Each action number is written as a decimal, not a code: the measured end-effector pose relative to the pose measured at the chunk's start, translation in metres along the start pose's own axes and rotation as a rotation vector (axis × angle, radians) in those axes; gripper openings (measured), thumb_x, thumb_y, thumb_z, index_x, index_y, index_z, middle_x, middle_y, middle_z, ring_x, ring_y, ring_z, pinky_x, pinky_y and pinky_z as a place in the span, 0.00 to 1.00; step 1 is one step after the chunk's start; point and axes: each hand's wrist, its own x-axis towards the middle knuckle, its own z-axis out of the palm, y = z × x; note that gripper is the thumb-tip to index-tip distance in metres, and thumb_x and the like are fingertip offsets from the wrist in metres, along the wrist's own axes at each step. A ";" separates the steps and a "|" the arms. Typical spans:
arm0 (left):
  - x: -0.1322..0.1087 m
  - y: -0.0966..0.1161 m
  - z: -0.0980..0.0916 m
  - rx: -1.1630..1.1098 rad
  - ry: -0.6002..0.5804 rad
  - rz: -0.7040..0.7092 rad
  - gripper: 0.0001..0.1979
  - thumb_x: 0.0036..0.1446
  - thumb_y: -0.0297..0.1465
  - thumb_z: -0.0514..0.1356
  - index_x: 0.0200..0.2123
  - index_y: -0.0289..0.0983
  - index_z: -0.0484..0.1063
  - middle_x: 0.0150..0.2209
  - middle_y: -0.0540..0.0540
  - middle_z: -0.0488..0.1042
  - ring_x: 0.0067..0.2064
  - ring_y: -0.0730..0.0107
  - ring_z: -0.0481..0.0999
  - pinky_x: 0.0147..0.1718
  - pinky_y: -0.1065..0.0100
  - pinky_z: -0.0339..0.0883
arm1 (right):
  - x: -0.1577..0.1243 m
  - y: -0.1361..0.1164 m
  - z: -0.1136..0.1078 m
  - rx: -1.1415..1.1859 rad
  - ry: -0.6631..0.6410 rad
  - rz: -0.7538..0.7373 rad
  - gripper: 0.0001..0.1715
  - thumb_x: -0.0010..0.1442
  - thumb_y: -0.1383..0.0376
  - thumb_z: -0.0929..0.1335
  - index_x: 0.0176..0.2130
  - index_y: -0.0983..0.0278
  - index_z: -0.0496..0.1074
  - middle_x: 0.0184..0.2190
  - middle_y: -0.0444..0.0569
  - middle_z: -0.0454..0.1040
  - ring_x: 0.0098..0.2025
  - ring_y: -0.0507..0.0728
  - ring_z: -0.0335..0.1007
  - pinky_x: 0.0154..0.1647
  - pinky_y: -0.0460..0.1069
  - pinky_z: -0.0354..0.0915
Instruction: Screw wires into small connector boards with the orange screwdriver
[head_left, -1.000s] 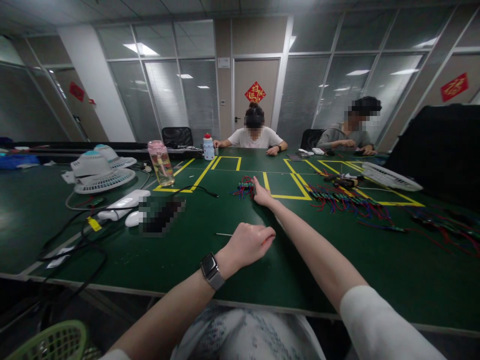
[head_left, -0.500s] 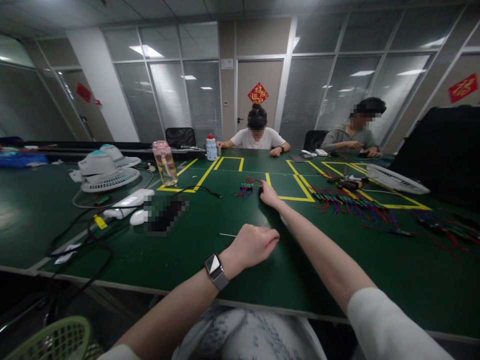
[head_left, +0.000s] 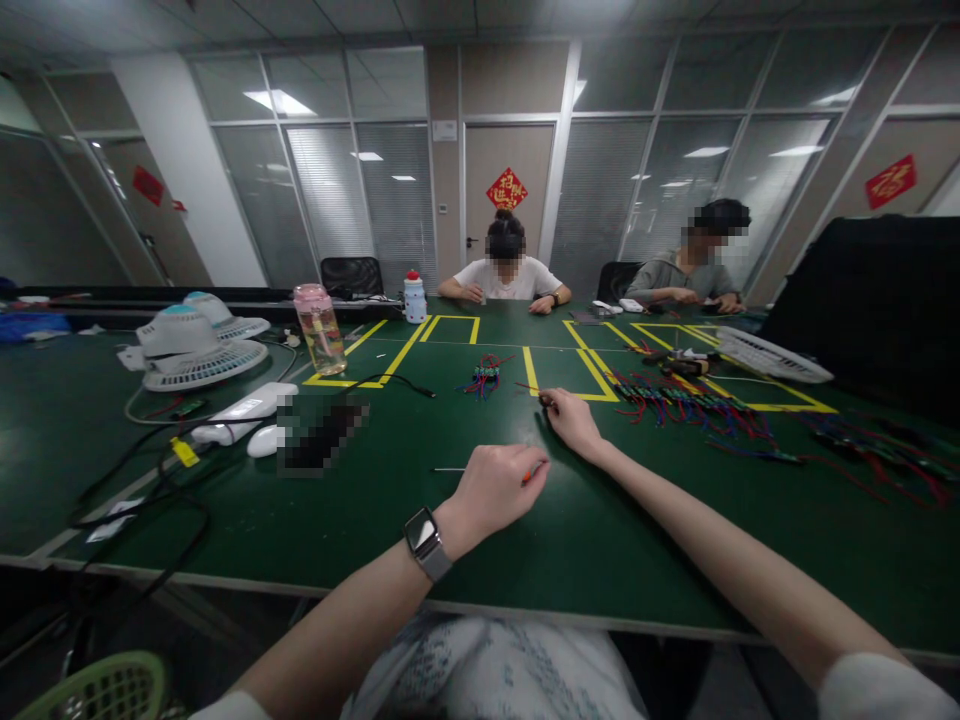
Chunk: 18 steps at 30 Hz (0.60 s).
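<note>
My left hand (head_left: 501,485), with a watch on its wrist, is closed low over the table. A thin metal screwdriver shaft (head_left: 448,470) sticks out on its left, and a bit of orange shows at its fingertips. Farther forward, my right hand (head_left: 574,420) pinches a small dark piece, seemingly a wired circuit board (head_left: 546,399), with a red wire (head_left: 527,387) trailing left. Most of that piece is hidden by the fingers. Just beyond, to the left, lies a small cluster of green circuit boards (head_left: 486,375) with red and blue wires.
Many wired boards (head_left: 690,405) lie in a row on the right, beside a dark bulky object (head_left: 877,300). On the left are a pink-lidded bottle (head_left: 321,330), fans (head_left: 202,360), a white mouse (head_left: 266,441) and black cables (head_left: 172,490). Two people sit across the green table (head_left: 420,540).
My right hand has drawn back from the board cluster, toward me and to the right, with a red-wired piece in its fingers. The left hand has turned slightly, and orange now shows in it.
</note>
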 end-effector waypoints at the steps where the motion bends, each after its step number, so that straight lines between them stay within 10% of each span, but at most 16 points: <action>1: 0.001 0.002 -0.002 -0.064 0.071 -0.035 0.08 0.60 0.31 0.55 0.36 0.37 0.74 0.32 0.46 0.79 0.31 0.68 0.77 0.32 0.70 0.65 | -0.010 -0.003 -0.002 0.042 0.000 -0.043 0.24 0.56 0.76 0.61 0.50 0.63 0.70 0.44 0.50 0.76 0.45 0.56 0.72 0.48 0.48 0.65; 8: 0.025 0.011 -0.035 -0.716 0.462 -0.374 0.21 0.61 0.36 0.52 0.16 0.36 0.58 0.16 0.53 0.59 0.19 0.79 0.60 0.19 0.75 0.54 | -0.072 -0.034 -0.017 0.736 -0.162 -0.142 0.25 0.52 0.70 0.68 0.51 0.64 0.67 0.37 0.49 0.79 0.41 0.56 0.75 0.48 0.53 0.69; 12: 0.054 0.004 -0.047 -1.302 0.329 -0.504 0.24 0.57 0.45 0.54 0.16 0.38 0.51 0.12 0.58 0.50 0.11 0.83 0.48 0.10 0.77 0.39 | -0.082 -0.046 -0.024 0.840 -0.284 -0.119 0.23 0.51 0.67 0.70 0.48 0.65 0.69 0.37 0.50 0.80 0.40 0.57 0.76 0.48 0.55 0.69; 18: 0.085 -0.003 -0.033 -1.346 0.363 -0.456 0.26 0.54 0.46 0.57 0.15 0.38 0.51 0.10 0.59 0.50 0.10 0.86 0.47 0.09 0.80 0.39 | -0.081 -0.054 -0.029 0.902 -0.374 -0.140 0.22 0.51 0.67 0.70 0.47 0.66 0.70 0.37 0.52 0.80 0.40 0.58 0.76 0.50 0.56 0.67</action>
